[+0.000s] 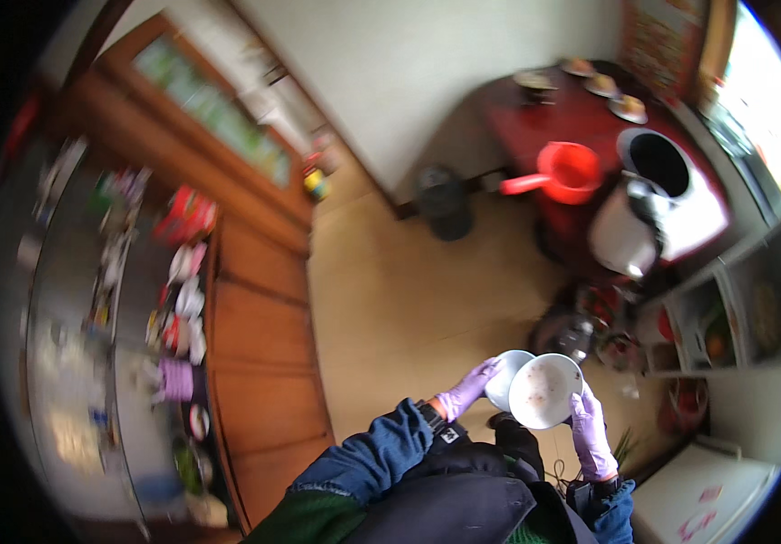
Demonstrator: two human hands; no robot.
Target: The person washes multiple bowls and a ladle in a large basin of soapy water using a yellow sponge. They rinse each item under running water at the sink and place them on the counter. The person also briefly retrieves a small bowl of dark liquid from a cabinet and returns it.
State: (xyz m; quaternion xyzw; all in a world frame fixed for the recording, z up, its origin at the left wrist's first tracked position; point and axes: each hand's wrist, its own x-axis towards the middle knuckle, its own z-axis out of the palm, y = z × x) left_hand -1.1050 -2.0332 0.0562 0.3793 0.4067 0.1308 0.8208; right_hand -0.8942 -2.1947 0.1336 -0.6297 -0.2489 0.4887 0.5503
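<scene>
Both my hands wear light purple gloves and are held out in front of my body. My left hand (470,391) grips a white bowl (504,382) by its edge. In my right hand (590,427) is another white bowl (544,390), tilted so that its inside shows, with small dark bits or spots in it. The right bowl overlaps part of the left one; whether they touch I cannot tell.
A dark red table (512,129) at the upper right bears a red dipper (568,173), an electric kettle (625,228) and small plates. A dark bin (445,204) stands by the wall. Wooden cabinets (264,333) with a cluttered top run along the left. A white appliance or cabinet (703,486) is at lower right.
</scene>
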